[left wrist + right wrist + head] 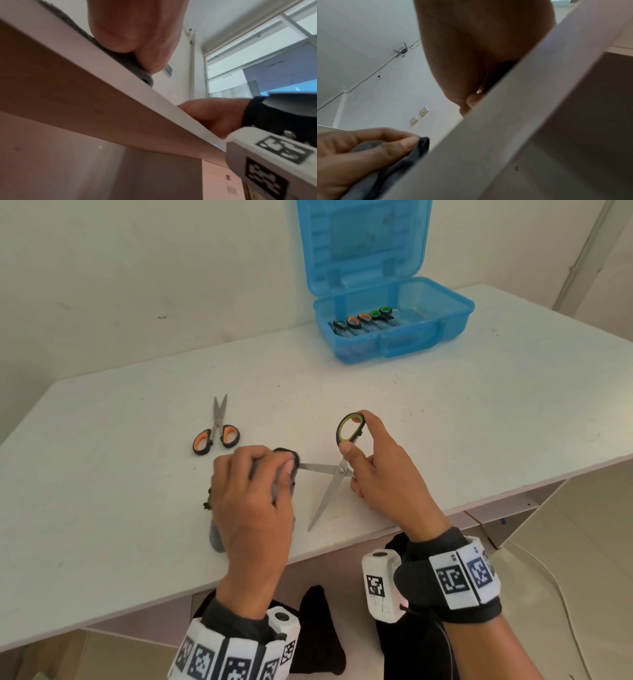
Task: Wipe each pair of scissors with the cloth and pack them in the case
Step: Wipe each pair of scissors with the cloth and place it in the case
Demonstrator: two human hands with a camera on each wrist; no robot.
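Cloth on an open blade
Left hand (pixel 251 501) pinches the cloth (pixel 286 460) round one blade; right hand (pixel 380 470) grasps the green-handled scissors (pixel 337 470) (blades spread).

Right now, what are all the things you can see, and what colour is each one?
Green-handled scissors: one, black and green, blades open, held above the table's near edge.
Cloth: one, grey, wrapped round one blade.
Orange-handled scissors: one, black and orange, lying on the table, left.
Case: one, blue, open at the far side, with several scissors inside.
Table: one, white.
Wrist cameras: two, white with black markers.
Left hand: grips the cloth.
Right hand: holds the green handle.
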